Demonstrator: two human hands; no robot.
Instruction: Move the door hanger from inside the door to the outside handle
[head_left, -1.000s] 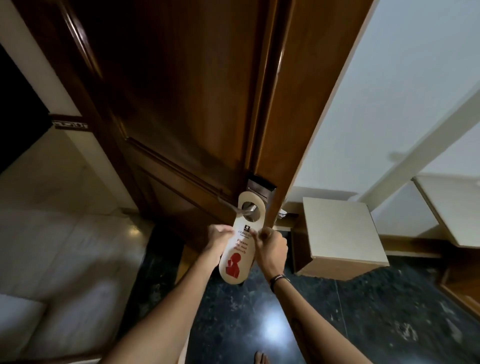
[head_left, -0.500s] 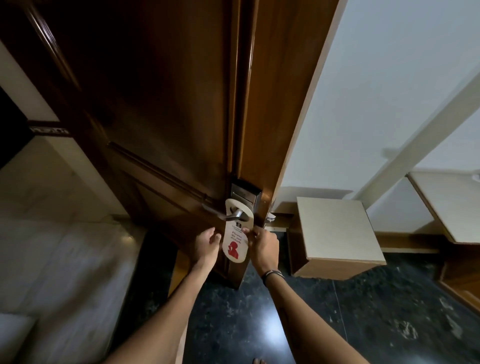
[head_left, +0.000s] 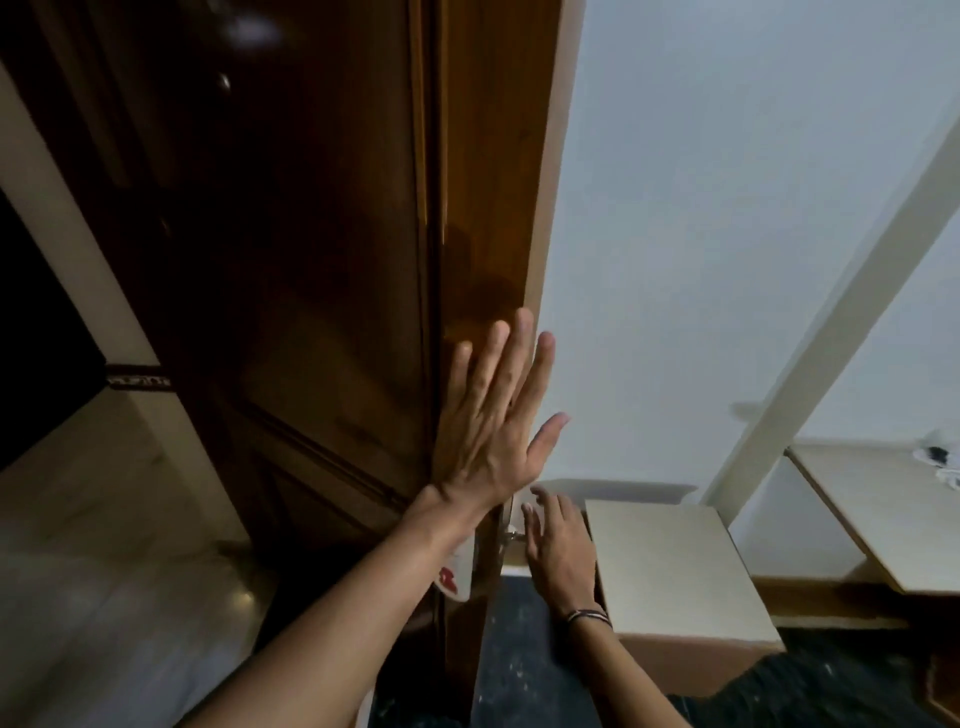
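The dark wooden door (head_left: 322, 270) stands edge-on to me. My left hand (head_left: 493, 415) lies flat and open against the door's edge face, fingers spread and pointing up. Below my left wrist, only the lower end of the white door hanger (head_left: 457, 574) with its red print shows, hanging on the door's left side; its handle is hidden by my arm. My right hand (head_left: 558, 545) is open, fingers apart, right of the door edge next to a small metal handle part (head_left: 511, 535), holding nothing.
A beige box-like cabinet (head_left: 670, 571) stands right of the door on the dark marble floor (head_left: 524, 670). A pale desk top (head_left: 883, 509) juts in at far right. A white wall (head_left: 727, 234) fills the right; a light tiled floor (head_left: 119, 545) lies left.
Both hands have let go of the hanger. My left hand rose and pressed flat on the door's edge; my right hand moved to the door's right side. The door now appears more edge-on.
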